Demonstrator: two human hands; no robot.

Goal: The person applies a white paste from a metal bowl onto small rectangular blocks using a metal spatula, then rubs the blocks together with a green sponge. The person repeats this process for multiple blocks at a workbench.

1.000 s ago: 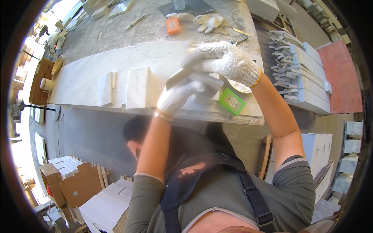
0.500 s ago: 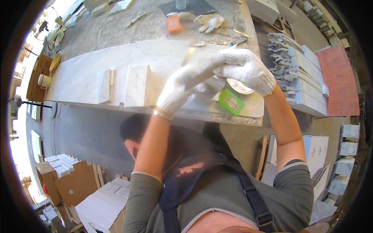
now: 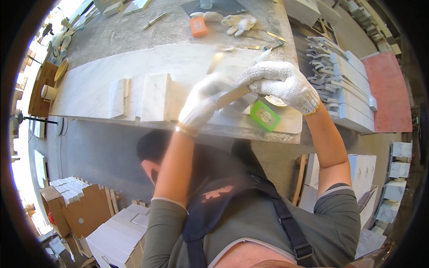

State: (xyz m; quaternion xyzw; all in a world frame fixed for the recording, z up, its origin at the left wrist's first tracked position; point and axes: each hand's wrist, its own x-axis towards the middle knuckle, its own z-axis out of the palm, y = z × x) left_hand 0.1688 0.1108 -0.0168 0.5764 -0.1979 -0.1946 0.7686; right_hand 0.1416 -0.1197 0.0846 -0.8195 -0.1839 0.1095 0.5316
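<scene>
Both my hands wear white knitted gloves and are raised over the front of a white marble slab [image 3: 94, 96]. A thin, flat grey-brown strip [image 3: 233, 96] slants between them. My right hand [image 3: 286, 85] is closed round its upper right end, fingers curled over. My left hand [image 3: 201, 102], blurred by motion, is closed at the lower left end; its fingertips are smeared. Below the hands, partly covered, is a grey block-like shape [image 3: 237, 107]. Near my right hand are a green box [image 3: 264, 116] and a mostly hidden round white tub [image 3: 277, 102].
Upright marble pieces [image 3: 154, 97] stand on the slab left of my hands, with a smaller set [image 3: 118, 98] farther left. An orange box [image 3: 198, 27] and loose gloves [image 3: 239, 24] lie at the back. Strapped stone stacks [image 3: 346, 89] stand to the right.
The strip has turned between my hands, and more of its brown face shows. Both hands remain in nearly the same place over the slab. The whole view has shifted slightly.
</scene>
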